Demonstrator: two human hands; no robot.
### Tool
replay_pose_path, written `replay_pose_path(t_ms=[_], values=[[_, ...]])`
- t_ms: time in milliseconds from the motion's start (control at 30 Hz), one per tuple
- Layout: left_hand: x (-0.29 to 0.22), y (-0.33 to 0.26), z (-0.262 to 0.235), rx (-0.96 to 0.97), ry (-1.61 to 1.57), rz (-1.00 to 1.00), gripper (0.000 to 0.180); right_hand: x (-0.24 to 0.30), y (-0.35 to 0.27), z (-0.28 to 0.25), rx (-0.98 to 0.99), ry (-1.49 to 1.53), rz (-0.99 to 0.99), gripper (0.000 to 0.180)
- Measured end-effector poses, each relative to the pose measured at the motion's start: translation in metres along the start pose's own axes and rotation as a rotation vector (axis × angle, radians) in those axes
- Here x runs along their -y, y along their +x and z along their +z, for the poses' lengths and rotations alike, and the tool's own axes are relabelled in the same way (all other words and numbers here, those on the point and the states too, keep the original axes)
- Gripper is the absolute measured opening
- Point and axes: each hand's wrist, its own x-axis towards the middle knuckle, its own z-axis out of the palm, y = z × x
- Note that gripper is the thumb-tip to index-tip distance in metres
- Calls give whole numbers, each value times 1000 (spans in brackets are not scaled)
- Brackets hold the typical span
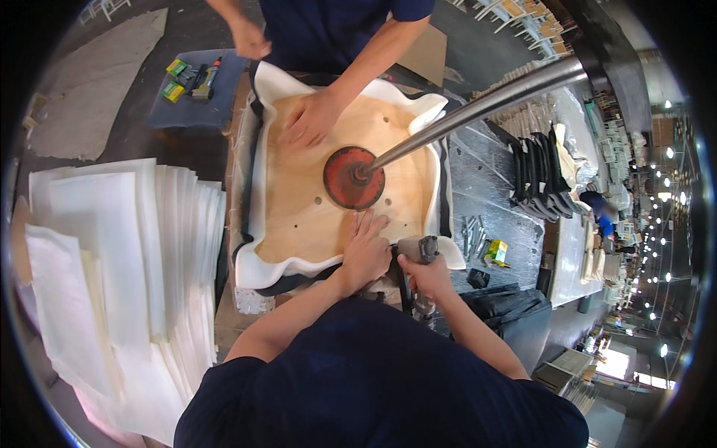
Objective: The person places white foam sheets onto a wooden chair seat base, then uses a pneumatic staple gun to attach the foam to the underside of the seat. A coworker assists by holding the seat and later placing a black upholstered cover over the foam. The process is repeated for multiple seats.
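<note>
A light plywood panel (299,224) lies on white foam padding (250,272) with black fabric (263,157) showing round its edges. A red round disc (343,178) on the end of a metal rod (478,104) presses on the panel's middle. My left hand (366,250) rests on the near part of the panel, fingers stretched toward the disc. In my right hand (429,276), wrapped round its handle, is a grey staple gun (415,251) at the panel's near right corner. Its nose is hard to make out.
Across from me, a co-worker's hand (312,119) lies flat on the panel. White foam sheets (112,246) are stacked at left. A side table (168,112) holds small boxes and a tool. At right are metal strips (470,235), a yellow-green box (496,252) and black covers (538,175).
</note>
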Motion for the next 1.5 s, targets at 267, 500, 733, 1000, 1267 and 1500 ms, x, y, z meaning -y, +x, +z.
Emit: replay_pose_path(t_ms=[267, 500, 733, 1000, 1267, 1500], values=[[-23, -83, -109, 194, 23, -18, 21, -23, 8, -2, 63, 208, -44, 37], [36, -112, -144, 236, 324, 73, 23, -20, 7, 2, 46, 202, -100, 38], [58, -71, -149, 516, 380, 319, 24, -16, 0, 5, -49, 99, -66, 44], [71, -56, -143, 564, 310, 399, 29, 0, -6, -3, -60, -69, -36, 47], [81, -47, -142, 527, 312, 360, 31, 0, -5, 0, -88, -94, -24, 48], [78, -57, -124, 285, 204, 139, 26, -7, -48, 22, -70, 290, -118, 43]])
